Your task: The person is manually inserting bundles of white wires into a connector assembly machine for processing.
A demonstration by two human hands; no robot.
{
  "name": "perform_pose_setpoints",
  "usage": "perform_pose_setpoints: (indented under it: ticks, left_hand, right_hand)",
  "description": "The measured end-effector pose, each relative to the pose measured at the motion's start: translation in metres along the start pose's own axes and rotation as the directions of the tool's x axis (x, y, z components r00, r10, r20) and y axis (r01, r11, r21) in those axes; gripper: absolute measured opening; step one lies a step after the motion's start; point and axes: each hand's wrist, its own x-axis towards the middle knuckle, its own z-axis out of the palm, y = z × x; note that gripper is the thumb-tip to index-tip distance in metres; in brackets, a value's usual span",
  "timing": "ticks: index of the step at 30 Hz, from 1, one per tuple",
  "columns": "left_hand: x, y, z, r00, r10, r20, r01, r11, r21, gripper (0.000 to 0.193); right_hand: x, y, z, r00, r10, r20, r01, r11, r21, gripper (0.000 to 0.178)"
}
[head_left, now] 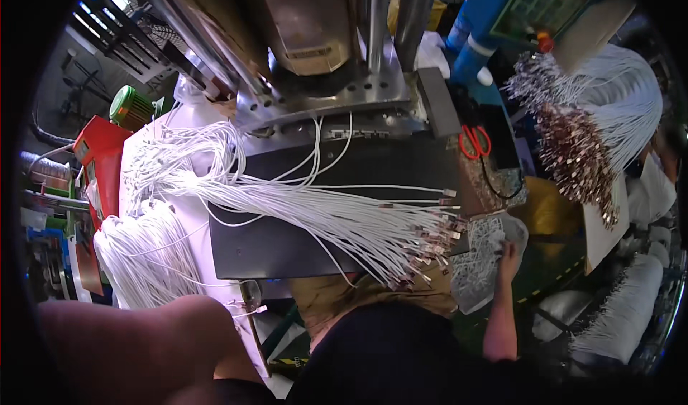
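Observation:
My right hand (507, 257) is at the right side of a clear plastic container or bag (517, 231) filled with small white pieces (478, 258). Its fingers are curled by those pieces; what lies in them is too small to make out. My left arm (143, 333) comes in at the lower left, and its hand does not show. Across the black table (251, 251) in front of me spreads a thick bundle of white cables (315, 208). Their metal-tipped ends (433, 240) fan out toward the container.
A metal press (322, 93) with upright posts rises behind the table. Orange-red-handled scissors (474, 142) lie at its right. Coiled white cables (147, 254) hang over the left edge, near a red machine (100, 161). At far right hangs another cable bundle (623, 104) with coppery ends.

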Motion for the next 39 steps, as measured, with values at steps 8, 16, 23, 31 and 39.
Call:
perform_pose_setpoints:
  ticks: [8,16,23,31,39]
  left_hand:
    - [-0.029,-0.013,0.063,0.998,0.052,0.038,-0.054,0.997,0.056,0.027]
    - [-0.013,0.005,0.038,0.997,-0.007,0.078,0.011,0.999,-0.047,0.023]
    - [0.003,0.000,0.056,0.995,-0.060,0.080,0.062,0.998,-0.013,0.020]
    - [0.013,0.012,0.035,0.991,0.027,0.129,-0.030,0.999,0.016,0.019]
    - [0.030,-0.046,0.149,0.977,-0.181,0.112,0.176,0.983,0.058,0.019]
  right_hand:
    - [-0.011,-0.061,0.026,0.900,-0.340,-0.273,0.363,0.931,0.035,0.027]
    - [-0.097,-0.252,0.050,0.818,-0.571,-0.072,0.556,0.751,0.355,0.021]
    - [-0.086,-0.344,0.133,0.278,-0.855,0.438,0.867,0.420,0.270,0.020]
    - [-0.086,-0.344,0.224,0.015,-0.678,0.735,0.989,-0.098,-0.110,0.045]
    - [-0.122,-0.385,0.265,-0.038,-0.645,0.763,0.986,0.101,0.134,0.066]
